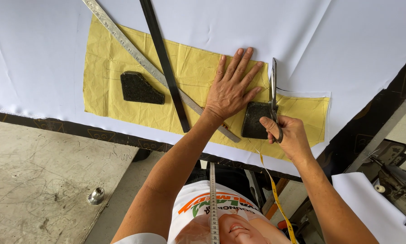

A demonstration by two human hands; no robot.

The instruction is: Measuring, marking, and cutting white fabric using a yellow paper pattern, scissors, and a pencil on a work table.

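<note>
Left hand (232,88) lies flat and fully open, fingers spread, palm down on the yellow pattern (121,97), holding nothing but pressing the paper against the white cloth (338,40) beneath. Right hand (288,132) is closed around the handles of the scissors (273,92), whose blades point away from the person along the pattern's right part, just beside the left hand's fingertips. A cut line shows in the white cloth beside the blades, following the pattern's stepped edge.

Between the two hands, a dark stone weight (255,119) sits on the pattern, touching the right hand's knuckles. A second dark weight (139,88) rests on the pattern farther left, well apart from both hands. A metal ruler (135,50) runs diagonally across the pattern and passes under the left wrist; a black bar (164,63) lies across it, crossing the ruler near the forearm.

The white cloth covers most of the counter (54,126), whose dark edge shows along the near side. A yellow tape measure (275,199) hangs by the right forearm, and a white tape (213,203) lies down the person's shirt front. To the left stands a scuffed grey surface (40,180) with a metal knob (96,195). At the far right, part of a sewing machine (393,176) is visible.
</note>
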